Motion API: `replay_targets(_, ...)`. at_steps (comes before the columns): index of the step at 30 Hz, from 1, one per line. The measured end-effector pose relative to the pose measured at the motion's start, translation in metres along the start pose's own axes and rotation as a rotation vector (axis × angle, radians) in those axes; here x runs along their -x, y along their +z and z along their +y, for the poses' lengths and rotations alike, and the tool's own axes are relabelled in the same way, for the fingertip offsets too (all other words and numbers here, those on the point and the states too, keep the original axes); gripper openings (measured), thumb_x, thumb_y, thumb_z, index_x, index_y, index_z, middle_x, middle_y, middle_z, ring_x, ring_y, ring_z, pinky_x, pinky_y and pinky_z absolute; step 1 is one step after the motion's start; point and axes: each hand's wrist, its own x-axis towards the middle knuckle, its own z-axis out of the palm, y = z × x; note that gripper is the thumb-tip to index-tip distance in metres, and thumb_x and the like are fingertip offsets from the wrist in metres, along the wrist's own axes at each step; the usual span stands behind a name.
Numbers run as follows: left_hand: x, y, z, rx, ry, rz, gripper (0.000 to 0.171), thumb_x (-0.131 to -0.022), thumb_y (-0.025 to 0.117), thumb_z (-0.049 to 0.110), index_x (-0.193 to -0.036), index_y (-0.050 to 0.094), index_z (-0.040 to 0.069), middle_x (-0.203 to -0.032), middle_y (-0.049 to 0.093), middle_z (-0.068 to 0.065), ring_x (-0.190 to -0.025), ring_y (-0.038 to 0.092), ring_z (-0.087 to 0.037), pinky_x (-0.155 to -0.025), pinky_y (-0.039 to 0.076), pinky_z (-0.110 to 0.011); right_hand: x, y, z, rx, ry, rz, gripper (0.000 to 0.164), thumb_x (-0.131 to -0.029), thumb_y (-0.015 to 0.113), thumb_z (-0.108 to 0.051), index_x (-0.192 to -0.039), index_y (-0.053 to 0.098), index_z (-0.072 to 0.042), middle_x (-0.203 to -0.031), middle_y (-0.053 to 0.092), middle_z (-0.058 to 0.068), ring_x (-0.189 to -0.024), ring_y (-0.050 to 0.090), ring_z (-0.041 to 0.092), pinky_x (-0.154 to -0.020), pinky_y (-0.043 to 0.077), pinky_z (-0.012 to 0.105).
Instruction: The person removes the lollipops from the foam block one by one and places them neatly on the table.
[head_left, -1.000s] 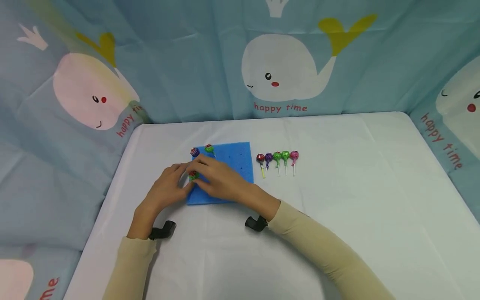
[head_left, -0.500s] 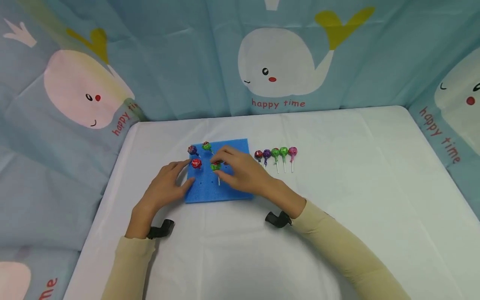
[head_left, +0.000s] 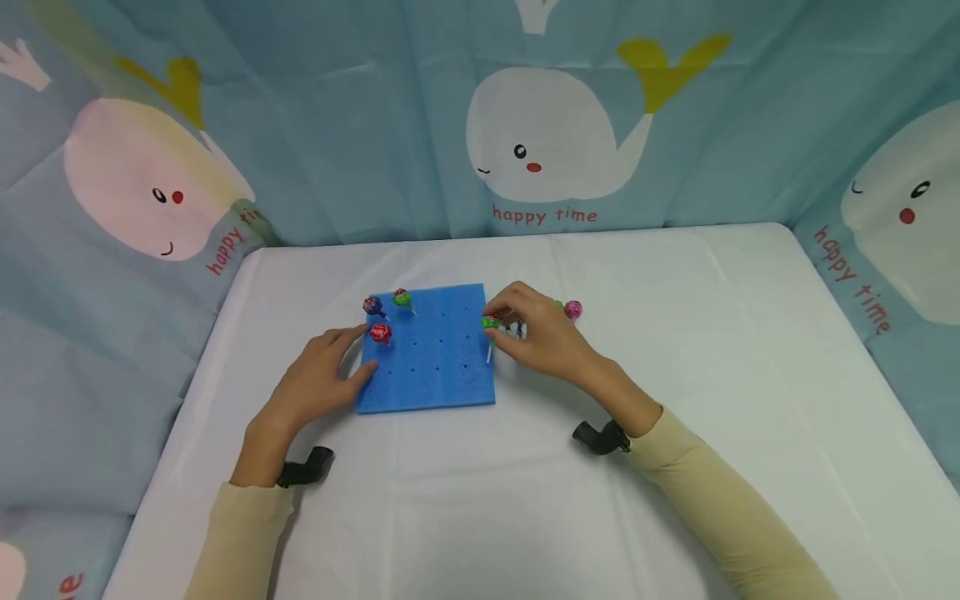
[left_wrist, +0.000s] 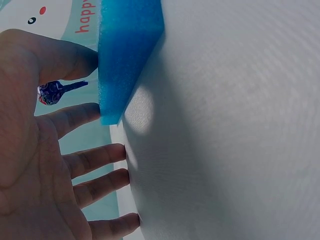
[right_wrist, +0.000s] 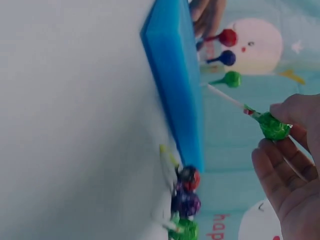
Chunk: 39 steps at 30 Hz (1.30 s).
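My left hand [head_left: 318, 375] rests at the left edge of a blue foam board [head_left: 435, 387] dotted with small holes. Its thumb and index finger touch the board's side in the left wrist view, all fingers fairly straight. Three wrapped lollipops stand in the board's left part: a purple one [head_left: 372, 305], a green one [head_left: 402, 297] and a red one [head_left: 381, 333]. With thumb and fingertips, my right hand [head_left: 553, 337] pinches another green lollipop [right_wrist: 274, 127] by its wrapped head. Its white stick points down near the board's right edge.
Loose lollipops lie in a row right of the board, mostly behind my right hand; a pink one [head_left: 573, 310] shows. Red [right_wrist: 189, 177] and purple [right_wrist: 186, 202] ones appear in the right wrist view. A whale-print curtain [head_left: 360, 125] hangs behind the white table [head_left: 450, 500].
My right hand has carried the green lollipop rightward from the board's left side to its right edge. That uncovers the red lollipop. My left hand keeps its place at the board.
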Motion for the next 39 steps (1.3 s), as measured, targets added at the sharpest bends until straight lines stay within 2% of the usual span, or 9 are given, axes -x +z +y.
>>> replay_targets(12, -0.002, -0.001, -0.001, 0.002, 0.013, -0.001, 0.07, -0.103, 0.062, 0.04, -0.162, 0.041, 0.01, -0.161, 0.045, -0.028, -0.149, 0.041, -0.052, -0.118, 0.038, -0.075, 0.012, -0.021, 0.016, 0.044, 0.034, 0.037, 0.025, -0.092, 0.079, -0.004, -0.116, 0.07, -0.002, -0.112, 0.069, 0.01, -0.097, 0.075, 0.02, -0.085, 0.066, 0.043)
replay_targets(16, -0.003, -0.001, -0.001, 0.006, 0.016, -0.001, 0.07, -0.104, 0.061, 0.041, -0.163, 0.04, 0.011, -0.161, 0.045, -0.028, -0.149, 0.041, -0.052, -0.118, 0.037, -0.075, 0.016, -0.028, 0.022, 0.069, 0.075, 0.049, 0.027, -0.092, 0.08, -0.005, -0.117, 0.07, -0.003, -0.113, 0.069, 0.01, -0.1, 0.074, 0.021, -0.085, 0.066, 0.042)
replay_targets(24, -0.002, 0.0, -0.001, 0.007, -0.005, -0.016, 0.07, -0.104, 0.061, 0.041, -0.163, 0.04, 0.011, -0.161, 0.045, -0.027, -0.15, 0.04, -0.052, -0.118, 0.038, -0.075, 0.023, -0.041, 0.03, 0.081, 0.107, 0.045, 0.028, -0.093, 0.076, -0.003, -0.119, 0.068, -0.001, -0.116, 0.067, 0.013, -0.101, 0.074, 0.024, -0.086, 0.066, 0.04)
replay_targets(31, 0.004, 0.002, -0.001, 0.016, -0.013, -0.022, 0.07, -0.104, 0.06, 0.04, -0.164, 0.039, 0.011, -0.162, 0.044, -0.028, -0.15, 0.039, -0.052, -0.119, 0.036, -0.074, 0.033, -0.054, 0.04, 0.14, 0.132, 0.054, 0.028, -0.093, 0.076, -0.001, -0.119, 0.067, 0.001, -0.114, 0.07, 0.013, -0.095, 0.075, 0.026, -0.084, 0.066, 0.044)
replay_targets(39, 0.002, -0.001, -0.002, 0.012, 0.002, -0.005, 0.069, -0.104, 0.06, 0.04, -0.164, 0.039, 0.011, -0.163, 0.043, -0.027, -0.151, 0.039, -0.051, -0.12, 0.036, -0.073, 0.043, -0.071, 0.056, 0.198, 0.154, 0.074, 0.028, -0.092, 0.075, 0.001, -0.119, 0.067, 0.002, -0.114, 0.069, 0.015, -0.1, 0.075, 0.031, -0.089, 0.065, 0.047)
